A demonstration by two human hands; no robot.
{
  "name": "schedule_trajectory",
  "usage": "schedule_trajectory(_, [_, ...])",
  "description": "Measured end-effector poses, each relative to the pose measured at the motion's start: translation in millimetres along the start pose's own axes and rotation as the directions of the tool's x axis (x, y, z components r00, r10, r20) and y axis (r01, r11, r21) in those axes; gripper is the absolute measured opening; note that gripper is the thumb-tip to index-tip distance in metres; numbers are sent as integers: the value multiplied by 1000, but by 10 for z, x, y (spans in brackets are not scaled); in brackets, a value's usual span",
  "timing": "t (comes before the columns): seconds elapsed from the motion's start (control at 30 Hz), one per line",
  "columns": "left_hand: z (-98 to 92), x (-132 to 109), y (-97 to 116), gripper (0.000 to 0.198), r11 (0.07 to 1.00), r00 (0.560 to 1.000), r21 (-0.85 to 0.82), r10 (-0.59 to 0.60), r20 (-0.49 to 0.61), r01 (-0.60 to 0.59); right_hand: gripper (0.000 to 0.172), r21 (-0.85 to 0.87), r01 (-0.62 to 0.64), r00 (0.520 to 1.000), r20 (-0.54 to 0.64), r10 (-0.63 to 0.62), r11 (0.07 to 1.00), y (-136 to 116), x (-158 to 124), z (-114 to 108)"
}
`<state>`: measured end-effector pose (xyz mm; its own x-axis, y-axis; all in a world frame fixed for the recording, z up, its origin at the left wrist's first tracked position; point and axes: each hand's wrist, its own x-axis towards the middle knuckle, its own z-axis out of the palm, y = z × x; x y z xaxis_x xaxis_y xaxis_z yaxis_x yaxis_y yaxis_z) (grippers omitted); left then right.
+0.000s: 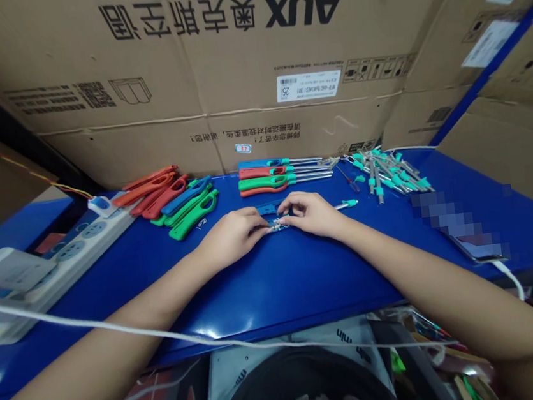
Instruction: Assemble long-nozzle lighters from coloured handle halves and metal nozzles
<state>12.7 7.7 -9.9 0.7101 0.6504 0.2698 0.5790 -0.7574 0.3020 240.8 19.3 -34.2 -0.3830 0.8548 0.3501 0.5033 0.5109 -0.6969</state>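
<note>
At the middle of the blue table, my left hand (234, 234) and my right hand (311, 214) meet with bent fingers. Their fingertips pinch a small pale lighter part (276, 225), which has a thin loop at its right end. My fingers cover much of it. Just behind it lies a blue lighter casing (267, 209), partly hidden by the hands. Beyond my right hand rests a metal tube with a teal end (346, 204). Behind both hands, several long-nosed gas lighters (264, 183) lie in a row, red, green, blue and orange.
Coloured lighter handles (191, 216) are heaped at left, beside a white power strip (84, 246). Metal tubes with teal ends (388, 173) are piled at right, near a screwdriver (348, 179) and a phone (478, 246). A white cable (166, 334) crosses in front; cardboard (217, 103) stands behind.
</note>
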Motion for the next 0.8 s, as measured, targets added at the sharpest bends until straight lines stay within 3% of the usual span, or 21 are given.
schedule_trajectory(0.37, [4, -8, 20, 23, 996, 998, 93, -17, 57, 12, 12, -37, 17, 1000, -18, -17, 999, 7, 0, 21])
schedule_trajectory(0.8, [-43, -10, 137, 27, 963, 984, 256, -121, 129, 85, 18, -41, 38, 999, -34, -39, 998, 44, 5, 55])
